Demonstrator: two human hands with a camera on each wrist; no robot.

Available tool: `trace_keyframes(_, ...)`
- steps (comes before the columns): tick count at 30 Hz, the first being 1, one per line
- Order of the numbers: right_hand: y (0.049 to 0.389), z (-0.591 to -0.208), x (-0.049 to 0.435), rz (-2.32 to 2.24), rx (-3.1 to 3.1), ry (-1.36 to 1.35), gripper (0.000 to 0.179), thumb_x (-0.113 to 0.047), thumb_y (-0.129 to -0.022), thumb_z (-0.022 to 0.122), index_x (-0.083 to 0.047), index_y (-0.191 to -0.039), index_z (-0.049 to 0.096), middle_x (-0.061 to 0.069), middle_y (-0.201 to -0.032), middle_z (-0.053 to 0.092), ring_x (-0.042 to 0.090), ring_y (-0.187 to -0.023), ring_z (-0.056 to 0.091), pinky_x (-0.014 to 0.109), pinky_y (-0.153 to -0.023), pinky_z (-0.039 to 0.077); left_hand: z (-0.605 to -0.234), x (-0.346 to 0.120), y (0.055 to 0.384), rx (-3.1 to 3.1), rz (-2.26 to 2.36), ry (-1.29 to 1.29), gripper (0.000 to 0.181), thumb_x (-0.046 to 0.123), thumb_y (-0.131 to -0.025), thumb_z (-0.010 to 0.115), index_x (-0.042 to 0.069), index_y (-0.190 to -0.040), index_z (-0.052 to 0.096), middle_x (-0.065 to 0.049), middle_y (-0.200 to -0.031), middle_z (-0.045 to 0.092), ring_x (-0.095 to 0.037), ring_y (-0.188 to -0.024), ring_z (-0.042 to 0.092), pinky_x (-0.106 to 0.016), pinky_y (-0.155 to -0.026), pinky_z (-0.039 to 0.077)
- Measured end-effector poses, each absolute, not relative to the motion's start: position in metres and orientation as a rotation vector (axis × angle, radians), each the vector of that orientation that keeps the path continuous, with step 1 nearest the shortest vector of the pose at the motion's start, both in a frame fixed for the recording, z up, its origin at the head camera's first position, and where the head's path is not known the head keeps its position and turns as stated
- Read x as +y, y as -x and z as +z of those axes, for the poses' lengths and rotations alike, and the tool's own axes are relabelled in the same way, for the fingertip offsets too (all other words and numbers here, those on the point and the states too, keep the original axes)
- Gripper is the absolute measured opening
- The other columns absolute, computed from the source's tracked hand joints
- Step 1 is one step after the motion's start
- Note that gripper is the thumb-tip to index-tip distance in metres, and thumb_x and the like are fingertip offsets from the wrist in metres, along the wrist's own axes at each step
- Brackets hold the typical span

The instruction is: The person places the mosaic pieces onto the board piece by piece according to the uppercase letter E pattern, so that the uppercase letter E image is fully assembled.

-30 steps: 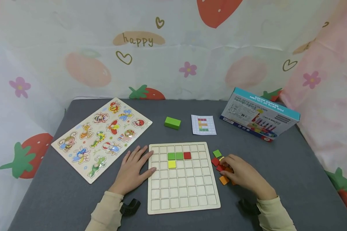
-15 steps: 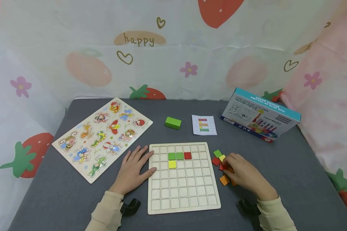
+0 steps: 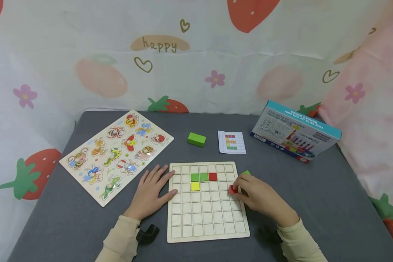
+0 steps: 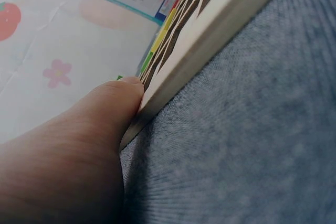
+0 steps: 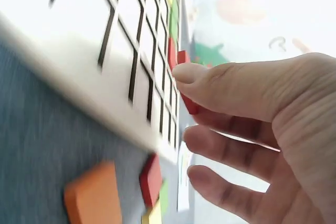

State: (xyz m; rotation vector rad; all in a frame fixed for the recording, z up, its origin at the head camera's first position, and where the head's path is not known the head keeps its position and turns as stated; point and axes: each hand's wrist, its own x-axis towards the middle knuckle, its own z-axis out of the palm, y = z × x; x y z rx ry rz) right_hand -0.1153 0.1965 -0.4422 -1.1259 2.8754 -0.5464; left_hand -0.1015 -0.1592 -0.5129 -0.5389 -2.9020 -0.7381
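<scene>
A pale wooden grid board (image 3: 203,229) lies on the grey cloth. In its upper rows sit two green tiles (image 3: 199,177), a red tile (image 3: 213,176) and a yellow tile (image 3: 195,186). My right hand (image 3: 265,198) pinches another red tile (image 3: 231,189) between thumb and fingers, over the board's right side. The right wrist view shows this tile (image 5: 189,106) on edge, partly covered by the thumb. My left hand (image 3: 149,194) lies flat with fingers spread, its thumb and a fingertip touching the board's left edge.
Right of the board lie loose tiles: orange (image 5: 95,195), red (image 5: 151,181), yellow (image 5: 153,214) and green (image 5: 164,196). Behind it are a green block (image 3: 196,139), a pattern card (image 3: 231,142) and a cardboard box (image 3: 294,131). A picture puzzle (image 3: 118,158) with insects lies at left.
My right hand has picked a red tile from the loose pile and moved left with it, over the board's right edge. The left hand stays in place.
</scene>
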Motion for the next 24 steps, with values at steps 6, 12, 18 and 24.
trace_keyframes(6,0.118,-0.446,0.171,-0.56,2.822,1.318,0.016,-0.017,-0.083,0.076,-0.017,-0.095,0.065,-0.006,-0.096,0.059,0.004,-0.082,0.054,0.019,-0.07,0.052,-0.513,-0.159,0.102,-2.91,-0.739,0.538,0.068,0.058,-0.09,0.056,0.024,-0.147,0.041,-0.004,-0.156,0.03,-0.028,-0.146,0.018,-0.053,-0.119,0.007)
trace_keyframes(12,0.121,-0.445,0.144,-0.54,2.78,1.42,0.016,-0.02,-0.084,0.075,-0.017,-0.096,0.065,-0.007,-0.095,0.059,0.005,-0.081,0.054,0.019,-0.07,0.05,-0.514,-0.159,0.103,-2.906,-0.743,0.544,0.068,0.058,-0.09,0.055,0.025,-0.147,0.041,-0.003,-0.156,0.03,-0.028,-0.146,0.018,-0.052,-0.119,0.006)
trace_keyframes(18,0.124,-0.447,0.122,-0.515,2.717,1.439,0.014,-0.022,-0.086,0.073,-0.016,-0.097,0.066,-0.005,-0.099,0.06,0.007,-0.086,0.055,0.02,-0.076,0.051,-0.512,-0.159,0.102,-2.918,-0.728,0.535,0.068,0.058,-0.09,0.055,0.025,-0.147,0.04,-0.003,-0.156,0.03,-0.028,-0.147,0.017,-0.053,-0.119,0.007)
trace_keyframes(24,0.123,-0.453,0.109,-0.429,2.697,1.457,0.012,-0.023,-0.088,0.071,-0.018,-0.098,0.067,-0.006,-0.098,0.061,0.007,-0.086,0.056,0.02,-0.077,0.052,-0.512,-0.158,0.102,-2.92,-0.724,0.535,0.068,0.058,-0.09,0.056,0.025,-0.147,0.04,-0.003,-0.156,0.03,-0.028,-0.146,0.017,-0.052,-0.119,0.007)
